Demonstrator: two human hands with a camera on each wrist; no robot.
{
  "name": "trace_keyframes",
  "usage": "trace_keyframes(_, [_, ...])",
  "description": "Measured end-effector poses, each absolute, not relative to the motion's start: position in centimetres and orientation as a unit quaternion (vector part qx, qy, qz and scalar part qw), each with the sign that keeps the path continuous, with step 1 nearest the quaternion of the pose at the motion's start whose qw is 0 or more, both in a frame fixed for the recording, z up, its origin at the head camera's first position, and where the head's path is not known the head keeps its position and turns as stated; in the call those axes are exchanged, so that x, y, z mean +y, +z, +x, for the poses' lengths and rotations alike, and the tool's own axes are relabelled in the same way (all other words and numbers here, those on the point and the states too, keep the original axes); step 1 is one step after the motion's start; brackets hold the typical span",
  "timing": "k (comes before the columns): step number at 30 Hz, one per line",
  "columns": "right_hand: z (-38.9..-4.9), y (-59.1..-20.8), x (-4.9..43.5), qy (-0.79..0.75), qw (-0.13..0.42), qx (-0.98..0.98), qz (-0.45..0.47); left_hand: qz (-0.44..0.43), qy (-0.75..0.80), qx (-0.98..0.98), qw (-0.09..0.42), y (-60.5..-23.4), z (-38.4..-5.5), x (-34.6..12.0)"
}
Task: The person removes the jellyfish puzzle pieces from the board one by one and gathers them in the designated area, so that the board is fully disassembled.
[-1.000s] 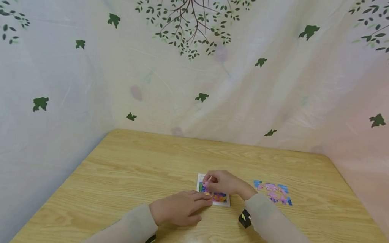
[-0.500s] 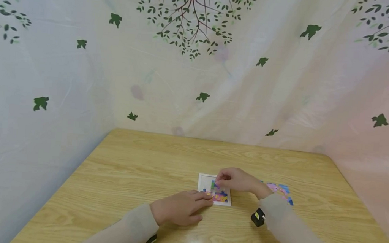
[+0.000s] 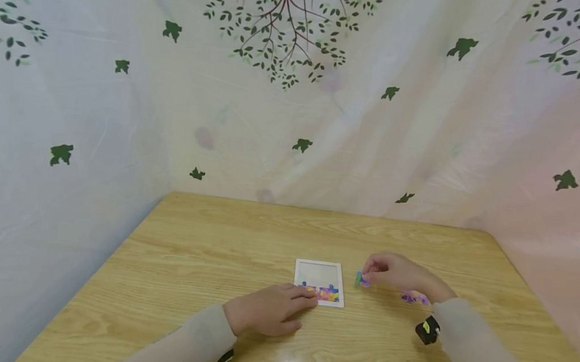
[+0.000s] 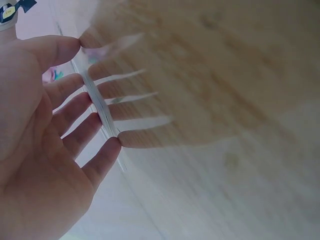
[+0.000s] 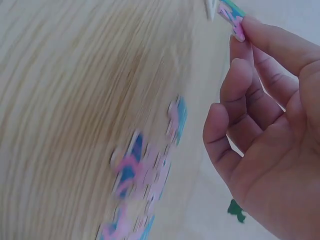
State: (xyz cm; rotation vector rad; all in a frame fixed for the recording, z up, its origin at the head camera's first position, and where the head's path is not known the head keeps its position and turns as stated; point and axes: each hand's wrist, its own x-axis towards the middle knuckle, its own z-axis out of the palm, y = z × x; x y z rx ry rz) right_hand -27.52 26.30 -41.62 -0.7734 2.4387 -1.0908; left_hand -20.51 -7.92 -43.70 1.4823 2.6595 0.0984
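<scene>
My right hand (image 3: 399,273) pinches a small jigsaw piece (image 3: 360,278), coloured green, blue and pink, between thumb and fingers to the right of the white puzzle frame (image 3: 342,284). In the right wrist view the same jigsaw piece (image 5: 232,19) sticks out past the fingertips. My left hand (image 3: 272,310) lies with extended fingers over the frame's near left part, and its fingertips rest at the edge in the left wrist view. Colourful pieces (image 3: 330,294) line the frame's near side, partly covered by those fingers. The rest of the frame shows its bare pale base.
Loose pink and blue jigsaw pieces (image 5: 135,175) lie grouped on the wooden table (image 3: 203,242) to the right, partly hidden by my right hand and forearm in the head view. A pale curtain (image 3: 244,115) with leaf prints hangs behind the table.
My right hand has lifted the green-edged piece out of the frame and carried it rightward, leaving the frame's upper part bare. My left hand has stayed in place.
</scene>
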Motion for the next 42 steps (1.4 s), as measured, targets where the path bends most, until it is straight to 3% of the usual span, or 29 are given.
trace_keyframes(12, [-26.7,-41.9,29.8,-0.36,0.198,0.879,-0.242,0.479,0.034,0.875,0.059,-43.3,-20.2,-7.9])
trace_keyframes(22, [-26.7,-42.2,30.1,-0.35,0.2,0.885,-0.232,0.49,0.035,0.87,0.04,-43.4,-20.2,-8.0])
trace_keyframes(42, [-26.4,-42.2,30.0,-0.337,0.175,0.898,-0.222,0.48,0.039,0.874,0.059,-43.3,-20.3,-7.9])
